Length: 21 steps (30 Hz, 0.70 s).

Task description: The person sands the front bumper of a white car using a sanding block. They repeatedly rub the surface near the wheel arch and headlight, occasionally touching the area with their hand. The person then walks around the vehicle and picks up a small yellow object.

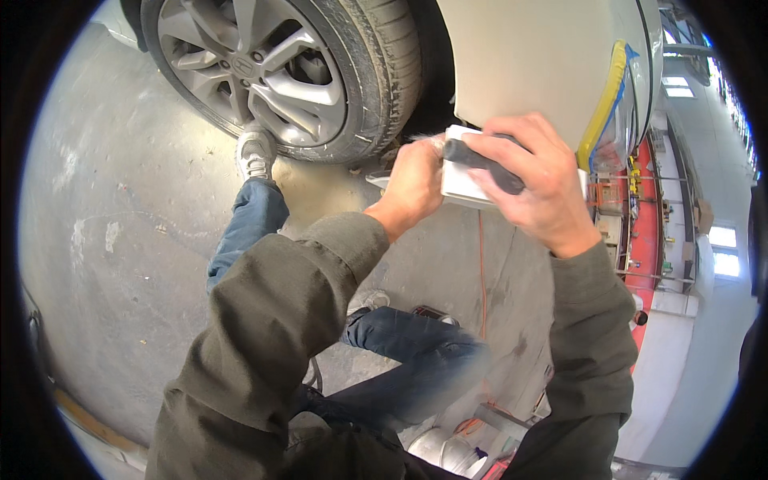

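Below the lower corner of a light-colored car body panel (pixel 528 66), my right hand (pixel 534 174) grips a black handle-like tool (pixel 480 162). The tool lies across a white block-like piece (pixel 459 187), whose exact kind I cannot tell. My left hand (pixel 417 180) is at that piece's left edge, fingers curled and partly hidden; whether it grips the piece is unclear. A thin, pale-edged item (pixel 378 179) sticks out left of this hand. Yellow and blue masking tape (pixel 603 108) with clear plastic runs along the panel's right side.
A Honda wheel (pixel 252 66) with a dusty tire stands at the upper left, a shoe (pixel 256 153) against it. An orange cord (pixel 482 270) crosses the concrete floor (pixel 138 240). A metal container (pixel 444 450) stands near the bottom. Red-and-white shelving (pixel 645 210) holds items at right.
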Each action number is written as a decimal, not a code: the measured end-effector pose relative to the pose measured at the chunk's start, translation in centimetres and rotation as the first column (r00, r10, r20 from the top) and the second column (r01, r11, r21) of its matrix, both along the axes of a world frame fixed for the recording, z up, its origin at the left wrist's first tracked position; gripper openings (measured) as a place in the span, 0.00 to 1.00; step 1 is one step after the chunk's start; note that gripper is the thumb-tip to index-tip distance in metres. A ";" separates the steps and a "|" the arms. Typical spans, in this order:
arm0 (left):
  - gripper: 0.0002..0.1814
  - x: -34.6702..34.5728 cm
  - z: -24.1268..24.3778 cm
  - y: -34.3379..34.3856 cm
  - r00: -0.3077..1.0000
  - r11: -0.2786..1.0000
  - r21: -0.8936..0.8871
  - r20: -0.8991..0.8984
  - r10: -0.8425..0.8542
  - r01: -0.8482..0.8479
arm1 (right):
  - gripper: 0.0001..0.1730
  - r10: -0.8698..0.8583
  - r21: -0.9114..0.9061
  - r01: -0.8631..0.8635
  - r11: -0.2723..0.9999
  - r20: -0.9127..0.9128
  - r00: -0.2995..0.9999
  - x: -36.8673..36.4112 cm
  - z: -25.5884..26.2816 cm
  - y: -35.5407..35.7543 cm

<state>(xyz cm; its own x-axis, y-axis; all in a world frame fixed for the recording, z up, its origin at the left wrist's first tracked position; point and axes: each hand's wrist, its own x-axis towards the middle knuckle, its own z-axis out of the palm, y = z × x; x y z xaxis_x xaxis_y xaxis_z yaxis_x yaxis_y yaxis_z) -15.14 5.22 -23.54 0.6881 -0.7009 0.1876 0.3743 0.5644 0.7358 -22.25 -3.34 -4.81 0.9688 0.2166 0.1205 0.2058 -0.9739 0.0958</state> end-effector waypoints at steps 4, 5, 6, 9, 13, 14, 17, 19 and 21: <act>0.12 -0.1 -0.3 -0.3 0.956 0.957 0.239 0.279 0.093 -0.163 | 0.21 -0.016 -0.045 0.017 0.999 0.024 1.000 -0.3 0.4 -0.4; 0.11 -0.3 -0.3 -0.2 0.949 0.939 0.298 0.308 0.074 -0.170 | 0.21 0.018 -0.043 -0.014 0.999 0.078 0.997 -0.4 0.6 -0.4; 0.11 -0.1 -0.4 -0.2 0.925 0.933 0.289 0.366 0.099 -0.214 | 0.22 0.021 -0.021 -0.020 1.000 0.050 0.999 0.1 0.1 -0.1; 0.10 0.3 -0.8 0.0 0.933 0.922 0.340 0.357 0.056 -0.185 | 0.24 0.000 -0.053 -0.002 0.999 -0.036 0.999 1.4 -0.9 0.8; 0.09 0.4 -1.3 -0.8 0.996 0.986 0.160 0.070 -0.062 0.050 | 0.23 -0.006 -0.067 0.008 0.998 0.030 1.000 0.9 0.0 0.8; 0.08 0.2 -1.4 -0.9 0.985 0.983 0.181 0.174 0.012 -0.043 | 0.23 -0.005 -0.070 0.009 0.997 0.052 0.999 0.8 -0.1 0.9; 0.12 0.3 -1.6 -0.9 0.973 0.954 0.281 0.226 0.043 -0.107 | 0.21 0.019 -0.085 -0.013 0.996 0.076 0.997 1.3 -0.7 1.6; 0.12 0.5 -1.3 -0.8 0.979 0.960 0.238 0.172 0.105 -0.145 | 0.20 0.028 -0.143 -0.030 0.989 -0.013 1.000 1.9 -1.3 2.2; 0.11 0.7 -1.0 -0.7 0.999 0.983 0.183 -0.032 -0.022 0.028 | 0.22 0.005 -0.045 -0.004 0.999 0.027 1.000 1.2 -0.8 1.6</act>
<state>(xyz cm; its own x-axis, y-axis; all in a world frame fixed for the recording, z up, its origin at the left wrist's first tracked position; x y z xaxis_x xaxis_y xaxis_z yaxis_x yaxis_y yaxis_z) -14.44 4.53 -24.56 0.6732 -0.7386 0.0343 0.4096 0.4112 0.8143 -21.00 -1.77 -5.63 0.9643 0.2269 0.1364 0.2071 -0.9675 0.1452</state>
